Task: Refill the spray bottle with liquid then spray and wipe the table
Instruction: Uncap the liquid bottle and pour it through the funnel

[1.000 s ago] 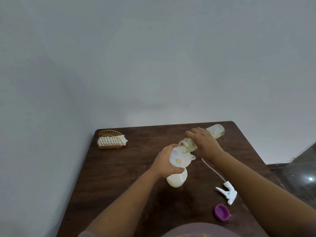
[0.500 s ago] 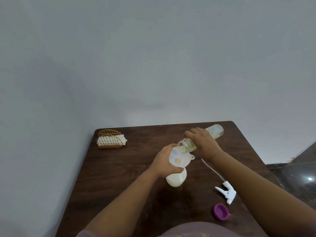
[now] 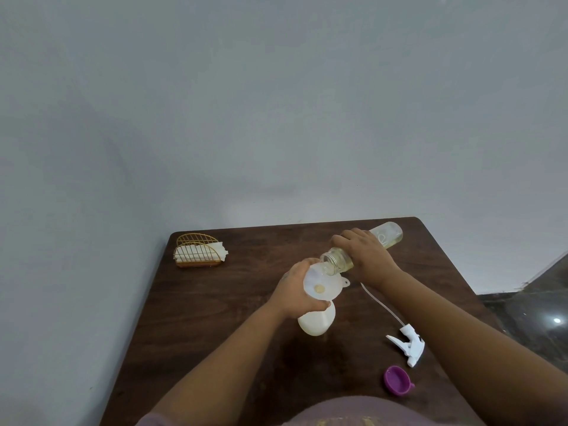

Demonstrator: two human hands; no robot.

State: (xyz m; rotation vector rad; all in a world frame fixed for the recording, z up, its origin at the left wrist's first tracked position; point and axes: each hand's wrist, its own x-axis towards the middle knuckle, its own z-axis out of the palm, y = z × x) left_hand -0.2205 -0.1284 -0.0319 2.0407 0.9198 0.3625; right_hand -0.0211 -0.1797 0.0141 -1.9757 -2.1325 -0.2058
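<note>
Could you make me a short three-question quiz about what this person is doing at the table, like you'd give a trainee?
1. True or false: the trigger sprayer head is screwed onto the white spray bottle.
2. Which hand tilts the clear bottle of yellowish liquid over the funnel? A) left hand B) right hand C) both
3. Fill in: the purple cap lies on the ____.

Key
1. False: it lies on the table, right of the bottle, its tube trailing away.
2. B: the right hand grips it; the left hand steadies the funnel and spray bottle.
3. Table, near the sprayer head.
</note>
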